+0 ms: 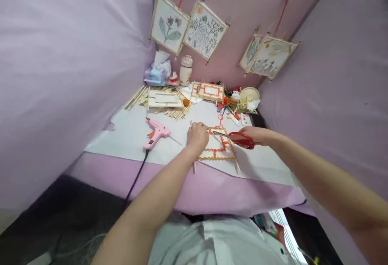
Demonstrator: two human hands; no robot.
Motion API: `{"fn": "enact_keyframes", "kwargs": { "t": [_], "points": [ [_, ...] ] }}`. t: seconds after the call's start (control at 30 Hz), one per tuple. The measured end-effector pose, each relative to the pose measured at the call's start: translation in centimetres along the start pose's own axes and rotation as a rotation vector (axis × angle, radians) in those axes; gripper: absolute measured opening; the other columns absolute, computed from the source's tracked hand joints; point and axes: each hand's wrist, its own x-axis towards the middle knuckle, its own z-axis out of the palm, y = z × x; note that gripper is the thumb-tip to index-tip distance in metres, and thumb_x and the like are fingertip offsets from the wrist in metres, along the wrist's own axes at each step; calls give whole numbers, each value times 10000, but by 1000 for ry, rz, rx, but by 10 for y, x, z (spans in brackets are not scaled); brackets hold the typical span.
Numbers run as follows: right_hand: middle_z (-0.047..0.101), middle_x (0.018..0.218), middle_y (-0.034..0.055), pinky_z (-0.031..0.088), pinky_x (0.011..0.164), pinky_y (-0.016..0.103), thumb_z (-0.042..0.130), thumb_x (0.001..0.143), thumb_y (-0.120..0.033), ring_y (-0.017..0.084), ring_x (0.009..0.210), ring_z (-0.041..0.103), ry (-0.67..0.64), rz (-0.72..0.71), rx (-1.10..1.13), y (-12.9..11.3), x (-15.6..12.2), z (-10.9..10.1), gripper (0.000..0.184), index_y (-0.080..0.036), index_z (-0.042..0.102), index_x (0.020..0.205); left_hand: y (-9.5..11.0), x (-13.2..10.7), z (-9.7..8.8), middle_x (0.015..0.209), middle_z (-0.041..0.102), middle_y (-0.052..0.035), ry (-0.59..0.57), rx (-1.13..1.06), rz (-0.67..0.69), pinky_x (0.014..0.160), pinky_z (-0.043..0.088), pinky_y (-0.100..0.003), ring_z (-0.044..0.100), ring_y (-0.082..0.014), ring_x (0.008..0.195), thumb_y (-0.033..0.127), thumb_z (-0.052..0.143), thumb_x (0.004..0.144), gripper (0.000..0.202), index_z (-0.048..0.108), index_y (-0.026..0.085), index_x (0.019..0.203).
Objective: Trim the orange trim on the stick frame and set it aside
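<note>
while pinned flat, square stick frame (216,148)

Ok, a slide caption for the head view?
Left hand steadies frame; right hand works red scissors.

1. Pale lilac fabric wall (60,54) closes the left side; a matching lilac fabric wall (342,95) closes the right.
2. Dusty pink back wall (242,6) stands between them, behind the table.
3. Four square stick-framed botanical drawings hang tilted on the back wall: flower drawing (168,24), branching-plant drawing (205,29), and two overlapping ones (268,56) further right.
4. Table under a lilac cloth (242,192), with a white paper sheet (127,131) over its top.
5. Dark floor (45,220) at lower left.
6. Light is soft and even, without hard shadows.
</note>
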Motion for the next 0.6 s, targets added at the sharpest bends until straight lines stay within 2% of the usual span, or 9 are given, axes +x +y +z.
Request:
{"fn": "enact_keyframes", "kwargs": {
  "t": [0.27, 0.43, 0.6],
  "points": [
    [489, 534, -9, 293, 443, 235, 686, 675, -636, 69, 470, 379, -5, -13, -145, -12, -1, -8, 513, -166, 518, 555, 0, 0, 0, 1069, 652, -88, 6, -35, -55, 884, 438, -368, 514, -256, 1066, 106, 450, 891, 321, 705, 194, 1066],
    [524, 556, 7, 294, 444, 247, 684, 682, -628, 76, 472, 389, 18, 2, -161, -8, 0, -3, 499, -166, 535, 565, 0, 0, 1, 1063, 647, -90, 9, -47, -52, 898, 432, -376, 511, -261, 1067, 115, 461, 894, 308, 700, 197, 1069],
    [564, 584, 17, 308, 453, 252, 719, 630, -649, 83, 481, 419, 77, 8, -149, 2, 3, 4, 507, -162, 579, 596, -1, -1, 1, 1062, 645, -92, 9, -44, -59, 901, 431, -371, 510, -261, 1069, 129, 465, 904, 292, 699, 194, 1066]
  ]
}}
